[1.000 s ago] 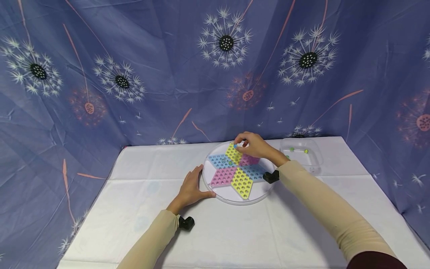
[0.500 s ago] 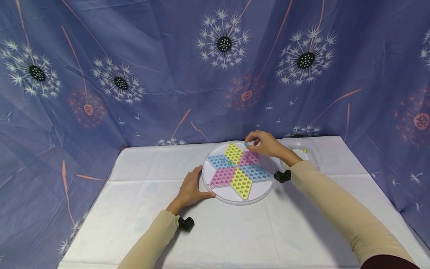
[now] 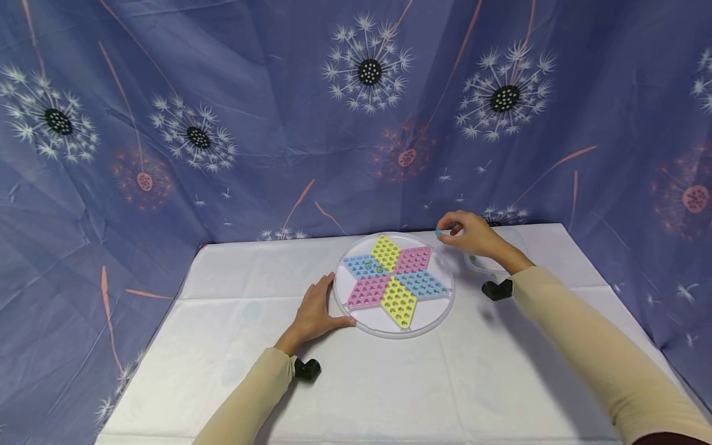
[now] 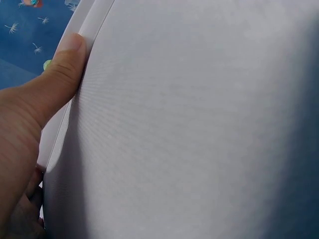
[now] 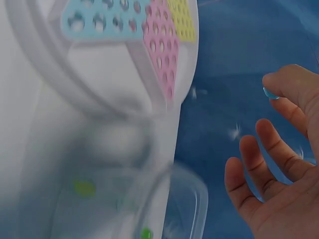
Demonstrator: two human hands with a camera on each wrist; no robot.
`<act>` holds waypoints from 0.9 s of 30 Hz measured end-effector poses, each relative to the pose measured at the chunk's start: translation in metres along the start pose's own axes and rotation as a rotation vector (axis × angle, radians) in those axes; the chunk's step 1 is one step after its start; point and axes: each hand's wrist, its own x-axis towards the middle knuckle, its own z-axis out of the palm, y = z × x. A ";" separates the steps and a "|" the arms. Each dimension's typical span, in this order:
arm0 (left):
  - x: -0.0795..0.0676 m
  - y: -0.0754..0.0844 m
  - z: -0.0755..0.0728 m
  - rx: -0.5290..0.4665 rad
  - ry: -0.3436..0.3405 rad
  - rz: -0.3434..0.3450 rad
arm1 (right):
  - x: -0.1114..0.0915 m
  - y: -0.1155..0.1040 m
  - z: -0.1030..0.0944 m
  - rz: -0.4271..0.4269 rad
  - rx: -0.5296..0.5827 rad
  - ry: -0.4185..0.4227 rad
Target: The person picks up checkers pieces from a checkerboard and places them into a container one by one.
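Observation:
A round white Chinese checkers board (image 3: 428, 316) with a pink, yellow and blue star lies on the table. A couple of greenish marbles (image 3: 379, 269) sit in holes of its left blue section. My left hand (image 3: 314, 314) rests against the board's left rim, thumb and fingers spread. In the left wrist view its thumb (image 4: 65, 64) touches the rim. Off the board's far right side, my right hand (image 3: 473, 236) pinches a small blue marble (image 5: 269, 93) between thumb and index finger. The other fingers of that hand are loosely spread in the right wrist view.
A clear plastic container (image 5: 202, 199) with a few green and yellow-green marbles (image 5: 84, 188) stands right of the board, partly hidden by the right hand and forearm in the head view. A dandelion-patterned blue curtain (image 3: 267, 123) hangs behind the white-covered table (image 3: 389, 389).
My right hand has moved right with the blue marble, from above the top yellow section to beside the container. The left hand has stayed at the board's rim.

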 end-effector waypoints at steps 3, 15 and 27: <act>0.000 0.000 0.000 -0.001 0.000 -0.002 | -0.005 0.008 -0.009 0.008 -0.008 0.015; 0.000 0.000 0.000 -0.003 0.002 0.002 | -0.029 0.038 -0.038 0.085 -0.046 0.063; 0.000 -0.002 0.000 0.001 -0.003 0.005 | -0.041 0.051 -0.046 0.150 -0.078 0.068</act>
